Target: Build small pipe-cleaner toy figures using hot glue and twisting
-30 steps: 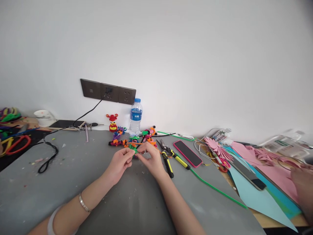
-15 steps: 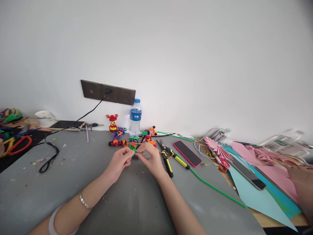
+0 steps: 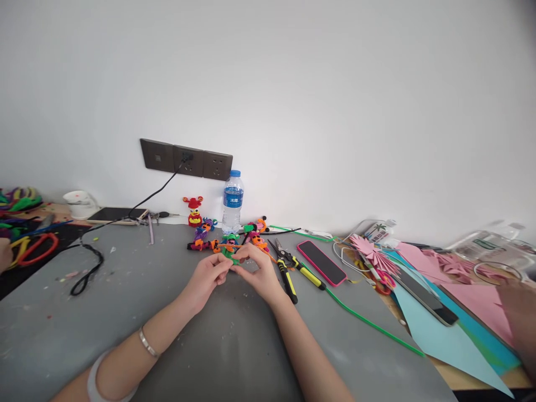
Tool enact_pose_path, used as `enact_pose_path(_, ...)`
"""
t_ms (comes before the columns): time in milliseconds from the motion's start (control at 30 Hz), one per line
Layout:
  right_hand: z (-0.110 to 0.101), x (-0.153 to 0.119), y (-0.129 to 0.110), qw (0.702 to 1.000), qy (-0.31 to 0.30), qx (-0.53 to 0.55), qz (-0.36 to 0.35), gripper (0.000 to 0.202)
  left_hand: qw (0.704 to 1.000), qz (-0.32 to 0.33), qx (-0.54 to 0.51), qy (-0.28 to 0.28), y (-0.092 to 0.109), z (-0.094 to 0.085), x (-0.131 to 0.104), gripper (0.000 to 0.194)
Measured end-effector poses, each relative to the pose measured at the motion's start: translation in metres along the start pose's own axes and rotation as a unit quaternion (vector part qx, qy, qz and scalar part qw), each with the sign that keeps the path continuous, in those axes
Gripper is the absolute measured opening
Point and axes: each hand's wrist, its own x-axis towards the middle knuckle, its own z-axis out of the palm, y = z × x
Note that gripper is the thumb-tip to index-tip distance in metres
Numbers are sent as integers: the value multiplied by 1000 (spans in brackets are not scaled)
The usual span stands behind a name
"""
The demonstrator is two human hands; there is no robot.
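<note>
Head view shows the left hand (image 3: 208,278) and right hand (image 3: 260,273) close together, pinching the green piece (image 3: 229,255) between them, with a slightly wider gap than a moment ago exposing more of it, suggesting a regrip mid-shaping.

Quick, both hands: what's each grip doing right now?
Left hand: closed, pinching the small, green, fuzzy craft piece.
Right hand: closed, thumb and forefinger holding the other side of the same piece.
</note>
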Motion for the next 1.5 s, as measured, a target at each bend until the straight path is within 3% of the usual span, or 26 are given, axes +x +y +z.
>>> enact_pose_path(333,-6,1,1,1000,-9,-1,12,9,999,-3,23,-28,-1,-1,0,36)
enact_pose_path(900,-7,0,4,998,-14,-6,57,11,997,16,79,-11,9,1,-2,39)
enact_pose_path(1233,-6,-1,3,999,-19,-30,22,14,996,15,83,-35,0,-5,4,35)
enact_pose_path(1500,-10,-1,2,997,-57,-31,42,12,996,4,79,-33,1,-2,3,32)
